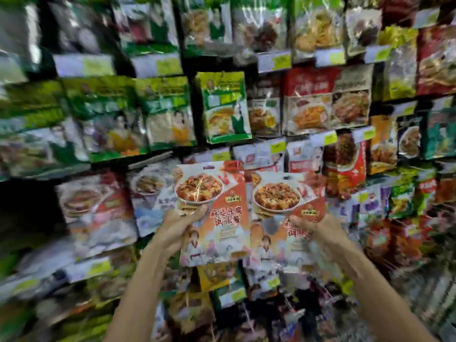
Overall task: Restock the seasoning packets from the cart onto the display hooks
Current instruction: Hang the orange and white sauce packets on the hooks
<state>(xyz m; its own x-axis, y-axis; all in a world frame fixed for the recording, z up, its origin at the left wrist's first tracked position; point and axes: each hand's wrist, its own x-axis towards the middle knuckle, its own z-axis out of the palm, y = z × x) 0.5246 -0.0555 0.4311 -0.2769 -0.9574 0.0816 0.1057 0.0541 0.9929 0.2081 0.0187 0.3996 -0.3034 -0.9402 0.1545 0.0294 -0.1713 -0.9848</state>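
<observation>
Head view shows left hand (178,228) pinching the left packet (219,193), right hand (314,225) the right packet (276,197) — light, floppy, slick pouches, probably best gripped near the top.

This is a grocery shop aisle: a display wall is packed with rows of hanging glossy plastic food packets, green-and-yellow ones (224,107) beside red ones (306,99), with what seem, through the blur, white-and-yellow paper price tags (158,66) above each row.
</observation>
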